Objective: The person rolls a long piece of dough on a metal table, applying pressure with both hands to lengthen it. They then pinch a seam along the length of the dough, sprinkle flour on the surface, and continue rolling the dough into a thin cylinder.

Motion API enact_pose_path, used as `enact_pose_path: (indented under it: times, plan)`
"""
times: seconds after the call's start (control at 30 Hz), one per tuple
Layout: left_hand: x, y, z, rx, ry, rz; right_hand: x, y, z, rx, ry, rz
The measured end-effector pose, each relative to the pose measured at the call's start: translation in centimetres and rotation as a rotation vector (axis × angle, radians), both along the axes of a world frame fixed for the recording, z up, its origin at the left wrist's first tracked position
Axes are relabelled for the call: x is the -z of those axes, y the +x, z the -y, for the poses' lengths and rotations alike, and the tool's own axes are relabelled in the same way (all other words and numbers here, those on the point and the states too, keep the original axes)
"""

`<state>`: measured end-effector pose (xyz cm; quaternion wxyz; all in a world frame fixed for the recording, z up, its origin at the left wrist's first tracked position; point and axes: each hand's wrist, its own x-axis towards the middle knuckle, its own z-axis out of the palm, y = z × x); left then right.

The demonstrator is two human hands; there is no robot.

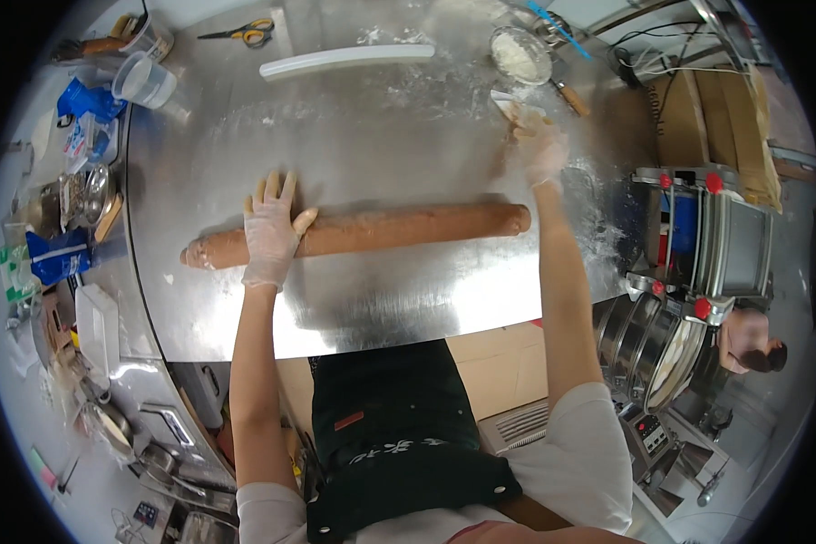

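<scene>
A long brown dough log (408, 228) lies crosswise on the steel table, its left end a little nearer to me. My left hand (274, 222), in a clear glove, rests flat on the log's left part. Its fingers reach past the far side and the thumb is spread. Beyond the log's right end, my right hand (542, 152), also gloved, is closed on a dough scraper (506, 103). The scraper's pale blade shows past the fingers; the hand covers most of the rest, and slight blur softens it.
A bowl of flour (519, 56) and a wooden-handled tool (571, 98) sit at the far right. A white bar (346, 61) and scissors (245, 34) lie at the back. Plastic cups (145, 82) stand far left. Flour dusts the steel table (390, 118). Machinery (698, 236) stands to the right.
</scene>
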<state>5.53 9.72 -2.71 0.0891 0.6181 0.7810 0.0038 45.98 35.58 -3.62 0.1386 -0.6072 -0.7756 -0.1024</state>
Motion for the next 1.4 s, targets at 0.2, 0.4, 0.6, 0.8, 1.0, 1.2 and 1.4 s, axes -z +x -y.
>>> enact_pose_path:
  times: [0.2,0.4,0.6,0.8,1.0,1.2,1.4]
  plan:
    - [-0.2,2.1,0.3,0.068,0.350,0.118,0.0,0.8,-0.8,0.043,-0.040,-0.410]
    - [-2.3,10.9,0.1,0.342,-0.012,0.061,-4.1,-4.2,16.0,0.002,-0.113,-0.995]
    - [-0.7,12.7,-0.2,0.232,0.035,0.035,-6.1,-10.0,16.8,-0.445,-0.239,-0.194]
    - [-0.3,12.5,-0.1,0.237,0.063,0.006,-3.2,-9.4,16.3,-0.418,-0.194,-0.368]
    - [-0.3,12.7,-0.2,0.215,0.012,0.015,-3.3,-10.5,14.6,-0.396,-0.163,-0.344]
    - [0.4,12.3,0.0,0.220,0.052,0.118,-0.6,-10.5,12.5,-0.629,-0.278,-0.388]
    - [-0.7,7.6,1.0,0.089,0.288,0.177,-7.3,-11.6,0.7,-0.427,-0.343,-0.062]
